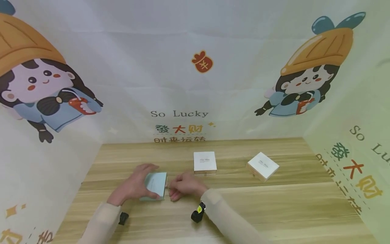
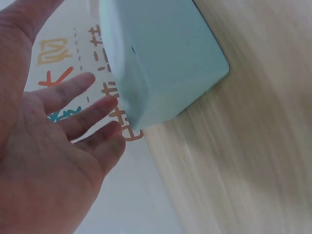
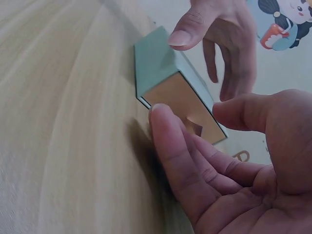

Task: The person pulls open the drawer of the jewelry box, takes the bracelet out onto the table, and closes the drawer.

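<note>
A pale blue-green drawer-style box lies on the wooden table, left of the middle. My left hand spans it from the left, thumb over the near side and fingers by the far side. In the left wrist view, the fingers are spread and loose beside the box wall. Right of the box is my right hand, facing its tan drawer front. A small brown pull tab shows on that front, between the right thumb and forefinger, which are apart.
Behind the right hand stands a white box with small print on its lid. Another white box sits turned at an angle farther right. A printed cloth rises at the back and sides of the wooden table.
</note>
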A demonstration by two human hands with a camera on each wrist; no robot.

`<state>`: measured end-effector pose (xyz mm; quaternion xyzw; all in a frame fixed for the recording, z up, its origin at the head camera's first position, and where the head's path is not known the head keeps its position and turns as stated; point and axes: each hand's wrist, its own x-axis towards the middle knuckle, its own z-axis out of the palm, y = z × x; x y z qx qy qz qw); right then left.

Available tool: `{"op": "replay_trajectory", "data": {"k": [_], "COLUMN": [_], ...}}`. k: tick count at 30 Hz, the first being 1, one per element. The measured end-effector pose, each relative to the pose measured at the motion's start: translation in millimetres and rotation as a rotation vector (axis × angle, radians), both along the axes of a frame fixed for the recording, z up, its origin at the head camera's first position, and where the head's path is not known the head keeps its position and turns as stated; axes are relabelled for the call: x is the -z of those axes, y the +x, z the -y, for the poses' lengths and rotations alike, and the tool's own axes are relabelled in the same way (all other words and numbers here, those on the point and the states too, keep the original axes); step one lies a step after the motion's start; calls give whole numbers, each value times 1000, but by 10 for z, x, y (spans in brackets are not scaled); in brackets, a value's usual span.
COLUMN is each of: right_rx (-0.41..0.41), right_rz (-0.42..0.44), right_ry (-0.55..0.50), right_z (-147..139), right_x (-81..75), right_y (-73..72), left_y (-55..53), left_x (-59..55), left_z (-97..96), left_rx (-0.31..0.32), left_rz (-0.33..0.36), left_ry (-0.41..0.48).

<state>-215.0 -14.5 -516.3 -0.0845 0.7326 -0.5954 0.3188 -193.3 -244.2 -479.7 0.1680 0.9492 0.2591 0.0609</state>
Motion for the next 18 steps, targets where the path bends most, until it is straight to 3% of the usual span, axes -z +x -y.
{"op": "replay_trajectory", "data": {"k": [7, 18], "right_rx": [48, 116], "right_rz": [-57, -176], "right_ry": [24, 37], "right_z": [110, 224], "right_x": [13, 70], "right_y": [50, 58], "left_y": [-23, -30], "left_x": [1, 71], "left_z": [-31, -76], "left_rx": [82, 53], "left_rz": [-15, 18], "left_ry": [-51, -72]}}
